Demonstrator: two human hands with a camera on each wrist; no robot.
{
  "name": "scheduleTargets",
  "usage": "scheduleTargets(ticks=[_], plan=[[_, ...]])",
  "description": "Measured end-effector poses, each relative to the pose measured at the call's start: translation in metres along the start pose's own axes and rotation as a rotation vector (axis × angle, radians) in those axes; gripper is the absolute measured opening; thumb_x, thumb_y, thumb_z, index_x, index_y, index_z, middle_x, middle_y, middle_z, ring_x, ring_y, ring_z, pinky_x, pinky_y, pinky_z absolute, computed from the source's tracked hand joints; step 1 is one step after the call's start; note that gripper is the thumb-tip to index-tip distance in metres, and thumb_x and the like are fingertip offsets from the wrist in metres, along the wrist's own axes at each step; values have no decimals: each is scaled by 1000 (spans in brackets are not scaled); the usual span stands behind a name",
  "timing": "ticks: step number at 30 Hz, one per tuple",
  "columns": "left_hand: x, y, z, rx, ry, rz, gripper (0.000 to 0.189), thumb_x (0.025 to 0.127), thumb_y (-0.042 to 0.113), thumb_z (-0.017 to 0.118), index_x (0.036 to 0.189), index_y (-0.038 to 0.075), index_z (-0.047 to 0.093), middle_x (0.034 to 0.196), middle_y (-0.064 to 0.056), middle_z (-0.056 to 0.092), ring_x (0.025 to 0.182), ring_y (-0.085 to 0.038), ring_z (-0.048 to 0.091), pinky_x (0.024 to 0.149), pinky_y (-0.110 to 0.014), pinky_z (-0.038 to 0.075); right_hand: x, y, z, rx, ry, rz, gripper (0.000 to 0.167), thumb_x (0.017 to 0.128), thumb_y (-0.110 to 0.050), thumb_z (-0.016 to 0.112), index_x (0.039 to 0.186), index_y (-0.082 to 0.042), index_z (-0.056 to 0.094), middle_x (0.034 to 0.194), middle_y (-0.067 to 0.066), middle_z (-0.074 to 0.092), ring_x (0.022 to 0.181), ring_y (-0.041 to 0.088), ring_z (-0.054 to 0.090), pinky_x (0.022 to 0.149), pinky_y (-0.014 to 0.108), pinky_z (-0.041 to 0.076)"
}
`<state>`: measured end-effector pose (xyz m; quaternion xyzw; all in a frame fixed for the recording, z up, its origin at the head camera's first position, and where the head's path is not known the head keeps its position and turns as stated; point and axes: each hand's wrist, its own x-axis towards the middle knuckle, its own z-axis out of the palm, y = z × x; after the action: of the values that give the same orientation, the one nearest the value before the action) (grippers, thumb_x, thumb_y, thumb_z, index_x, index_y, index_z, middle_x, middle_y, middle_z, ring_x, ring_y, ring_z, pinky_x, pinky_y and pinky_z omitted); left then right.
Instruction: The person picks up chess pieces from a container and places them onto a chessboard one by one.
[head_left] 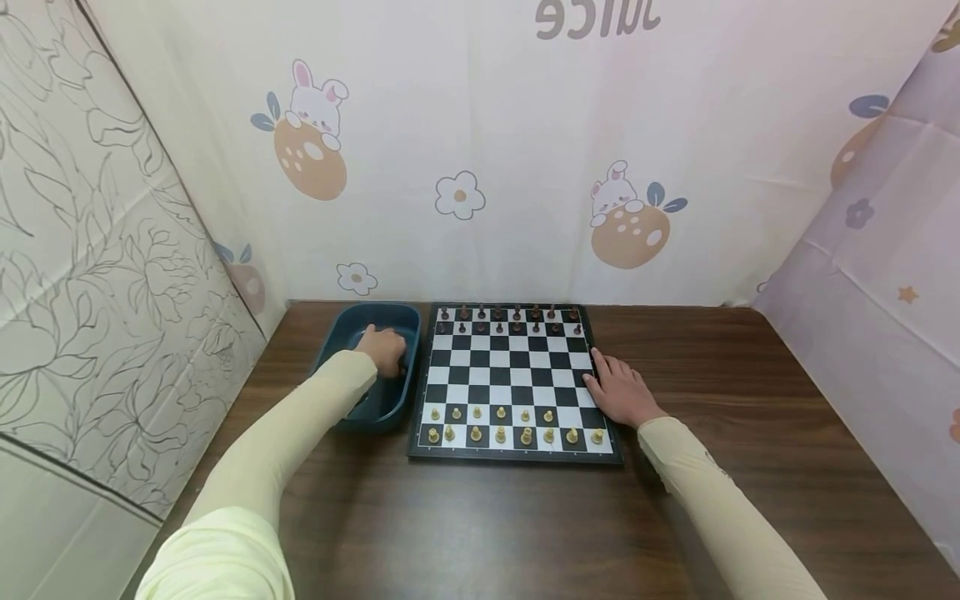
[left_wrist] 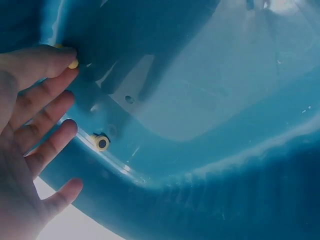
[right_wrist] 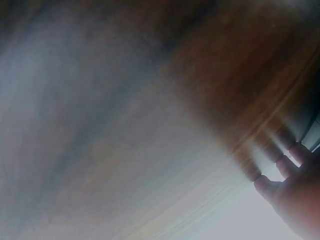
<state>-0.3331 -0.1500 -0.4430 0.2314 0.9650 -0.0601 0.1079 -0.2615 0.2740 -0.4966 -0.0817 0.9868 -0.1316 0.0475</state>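
My left hand (head_left: 384,350) reaches down into a blue plastic bin (head_left: 411,400) left of the chessboard. In the left wrist view its thumb and forefinger pinch a small pale-yellow chess piece (left_wrist: 73,64), mostly hidden by the fingers. Another pale-yellow chess piece (left_wrist: 101,143) lies on the bin's floor by the wall, its dark round base showing. My right hand (head_left: 622,390) rests with extended fingers on the right edge of the black-and-white chessboard (head_left: 498,367). Yellow pieces (head_left: 500,434) stand in two rows at the board's near side, dark red pieces (head_left: 517,313) at the far side.
The bin and board sit side by side on a dark brown wooden table (head_left: 480,525). A printed curtain (head_left: 525,167) hangs behind the table's back edge, and flower-patterned panels (head_left: 97,250) stand on the left.
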Motion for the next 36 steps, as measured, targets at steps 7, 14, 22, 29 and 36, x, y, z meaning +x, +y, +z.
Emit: scheduleTargets(ticks=[7, 14, 22, 29, 36], plan=[[0, -2, -12, 0, 20, -4, 13, 74, 24, 78, 72, 15, 68, 76, 2, 62, 90, -24, 54, 94, -54, 34, 1, 2, 0, -2, 1, 8, 66, 102, -39, 30, 150, 2, 13, 146, 31, 26, 133, 47, 25, 106, 61, 18], [-3, -2, -32, 20, 55, 10, 11, 72, 21, 80, 72, 16, 71, 75, 4, 65, 96, -26, 55, 96, -57, 31, 3, 4, 0, -6, -4, 13, 66, 102, -40, 30, 150, 2, 13, 146, 31, 26, 133, 47, 24, 105, 61, 18], [-8, 14, -70, 141, 132, 69, 25, 77, 19, 75, 58, 16, 60, 81, -1, 65, 95, -24, 56, 100, -59, 31, 4, 5, 0, -12, 0, 7, 66, 102, -40, 30, 150, 2, 13, 146, 31, 26, 132, 47, 24, 105, 62, 18], [-4, 43, -91, 251, 182, 119, 6, 78, 20, 72, 75, 15, 70, 88, 1, 66, 88, -19, 52, 91, -46, 38, 2, 2, 0, -2, 3, 12, 66, 101, -40, 31, 150, 1, 14, 146, 31, 27, 132, 47, 25, 105, 61, 18], [-3, 80, -107, 269, 183, 221, 7, 79, 24, 73, 81, 17, 71, 96, 3, 66, 97, -18, 54, 98, -49, 34, 0, 1, 1, -5, 5, 13, 65, 102, -39, 33, 150, 1, 15, 145, 30, 28, 132, 46, 27, 105, 61, 19]])
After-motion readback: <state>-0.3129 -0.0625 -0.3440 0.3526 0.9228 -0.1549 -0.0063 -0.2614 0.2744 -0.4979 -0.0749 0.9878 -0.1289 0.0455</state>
